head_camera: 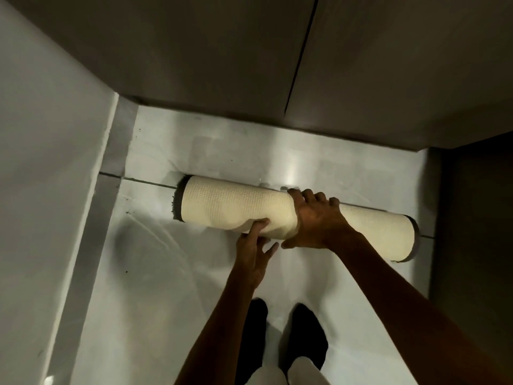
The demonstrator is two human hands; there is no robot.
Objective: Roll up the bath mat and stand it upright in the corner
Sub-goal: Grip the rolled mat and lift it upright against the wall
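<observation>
Although the bath mat already lies rolled into a tight cream cylinder of dimpled backing with dark pile at its ends, across the glossy grey floor at mid-frame, the right hand wraps it while the left hand only presses open fingertips, so standing it in a corner remains

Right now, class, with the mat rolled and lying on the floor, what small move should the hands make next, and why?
Probably tip one end up. The bath mat is fully rolled but lies flat; the right hand grips over its middle and the left hand presses its near side, so it is ready to lift.
</observation>
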